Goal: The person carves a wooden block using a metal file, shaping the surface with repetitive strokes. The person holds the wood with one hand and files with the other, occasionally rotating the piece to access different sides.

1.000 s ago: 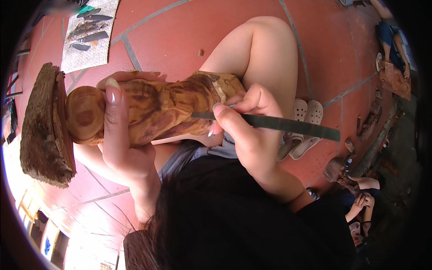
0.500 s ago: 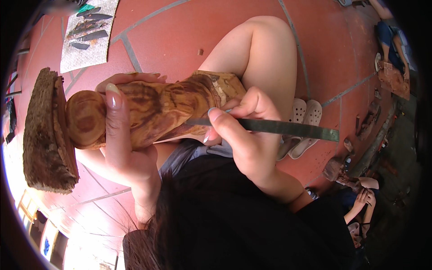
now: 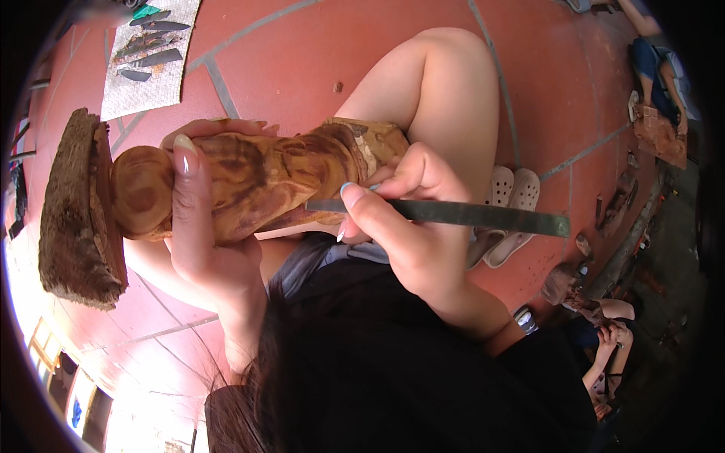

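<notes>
A carved wooden figure lies sideways above my lap, its round knob to the left and a slab of rough bark-covered wood at that end. My left hand wraps round it near the knob, thumb across the upper face and fingertips showing along the far side. In my right hand a flat dark metal carving blade is pinched between thumb and fingers. Its narrow tip meets the figure's near side, right of the middle. The blade's other end sticks out to the right, past my hand.
A pale woven mat with several dark blades lies at the far left on the red tile floor. Light clogs stand right of my bent knee. Wood pieces and other people's hands are at the right.
The carved figure has tipped slightly, its bark end a little higher. The blade's tip has shifted slightly left along the wood, with my right hand following.
</notes>
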`<action>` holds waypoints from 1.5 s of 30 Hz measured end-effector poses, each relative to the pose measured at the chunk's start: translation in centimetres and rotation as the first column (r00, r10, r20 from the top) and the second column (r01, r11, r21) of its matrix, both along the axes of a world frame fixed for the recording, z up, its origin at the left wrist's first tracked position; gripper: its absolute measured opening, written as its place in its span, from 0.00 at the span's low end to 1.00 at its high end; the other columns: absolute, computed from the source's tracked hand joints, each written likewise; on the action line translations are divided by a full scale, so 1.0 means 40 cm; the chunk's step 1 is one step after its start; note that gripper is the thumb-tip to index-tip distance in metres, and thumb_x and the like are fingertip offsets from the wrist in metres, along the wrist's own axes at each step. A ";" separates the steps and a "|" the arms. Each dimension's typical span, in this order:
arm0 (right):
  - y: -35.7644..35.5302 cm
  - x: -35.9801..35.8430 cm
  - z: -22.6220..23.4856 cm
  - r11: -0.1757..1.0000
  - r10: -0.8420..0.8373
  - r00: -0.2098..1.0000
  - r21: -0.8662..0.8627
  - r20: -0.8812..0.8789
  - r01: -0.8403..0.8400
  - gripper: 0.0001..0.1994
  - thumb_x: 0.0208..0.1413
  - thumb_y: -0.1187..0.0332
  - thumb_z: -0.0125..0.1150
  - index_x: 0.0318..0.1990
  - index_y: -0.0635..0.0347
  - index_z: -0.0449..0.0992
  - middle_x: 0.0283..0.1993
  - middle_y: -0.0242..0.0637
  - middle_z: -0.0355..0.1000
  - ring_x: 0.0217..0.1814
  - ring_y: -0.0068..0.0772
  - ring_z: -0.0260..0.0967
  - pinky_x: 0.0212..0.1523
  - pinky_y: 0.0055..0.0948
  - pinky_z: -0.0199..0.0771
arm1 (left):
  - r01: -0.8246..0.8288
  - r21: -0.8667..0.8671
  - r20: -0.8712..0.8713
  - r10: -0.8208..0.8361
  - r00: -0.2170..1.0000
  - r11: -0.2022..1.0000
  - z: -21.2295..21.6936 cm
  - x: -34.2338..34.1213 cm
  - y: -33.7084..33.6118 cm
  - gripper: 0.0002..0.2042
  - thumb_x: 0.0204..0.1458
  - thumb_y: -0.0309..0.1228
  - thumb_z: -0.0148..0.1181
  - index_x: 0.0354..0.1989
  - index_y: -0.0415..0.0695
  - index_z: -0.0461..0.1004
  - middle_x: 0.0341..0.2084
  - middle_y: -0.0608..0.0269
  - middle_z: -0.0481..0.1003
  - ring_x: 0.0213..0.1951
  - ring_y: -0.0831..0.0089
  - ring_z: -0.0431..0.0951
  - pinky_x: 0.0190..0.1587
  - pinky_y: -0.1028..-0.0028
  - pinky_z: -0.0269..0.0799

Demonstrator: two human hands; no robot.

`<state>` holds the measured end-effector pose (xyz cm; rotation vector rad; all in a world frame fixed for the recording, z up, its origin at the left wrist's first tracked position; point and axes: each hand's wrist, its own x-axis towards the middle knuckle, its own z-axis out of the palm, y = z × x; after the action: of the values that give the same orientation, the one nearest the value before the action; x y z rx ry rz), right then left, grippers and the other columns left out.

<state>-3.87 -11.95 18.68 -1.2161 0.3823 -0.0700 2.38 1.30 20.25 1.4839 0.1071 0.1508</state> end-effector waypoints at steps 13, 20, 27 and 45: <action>-0.019 0.019 -0.033 0.998 0.051 0.996 -0.029 0.079 -0.049 0.12 0.53 0.83 0.61 0.26 0.62 0.63 0.23 0.36 0.72 0.26 0.19 0.74 0.26 0.20 0.75 | -0.013 0.004 -0.028 0.013 1.000 1.000 -0.013 0.001 0.010 0.19 0.61 0.35 0.42 0.40 0.24 0.68 0.31 0.41 0.76 0.35 0.53 0.81 0.43 0.61 0.78; -0.020 0.027 -0.027 0.999 0.027 0.999 -0.022 0.039 -0.026 0.12 0.53 0.85 0.58 0.26 0.60 0.61 0.22 0.38 0.72 0.24 0.21 0.74 0.26 0.20 0.74 | -0.008 -0.110 0.019 0.010 1.000 0.994 -0.028 0.012 0.014 0.17 0.59 0.32 0.48 0.36 0.23 0.68 0.28 0.40 0.75 0.32 0.54 0.80 0.39 0.63 0.79; -0.020 0.026 -0.037 0.999 0.052 0.996 -0.019 0.075 -0.051 0.13 0.53 0.85 0.58 0.27 0.60 0.61 0.25 0.40 0.72 0.25 0.21 0.74 0.27 0.21 0.75 | -0.008 -0.064 -0.028 0.007 1.000 0.998 -0.021 0.011 0.016 0.19 0.61 0.36 0.47 0.37 0.25 0.67 0.29 0.40 0.75 0.33 0.54 0.80 0.41 0.61 0.79; -0.155 0.070 0.037 0.936 -0.335 0.932 -0.062 0.135 0.346 0.22 0.70 0.55 0.40 0.55 0.67 0.67 0.39 0.46 0.77 0.44 0.33 0.76 0.59 0.35 0.61 | 0.041 -0.612 0.048 -0.015 0.999 0.790 0.066 0.009 0.074 0.23 0.58 0.50 0.52 0.44 0.37 0.65 0.33 0.46 0.72 0.40 0.50 0.76 0.49 0.49 0.71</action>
<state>-1.06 -18.17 20.17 -1.2113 0.4842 -0.4631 2.74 4.28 22.90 0.8237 0.0897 0.1067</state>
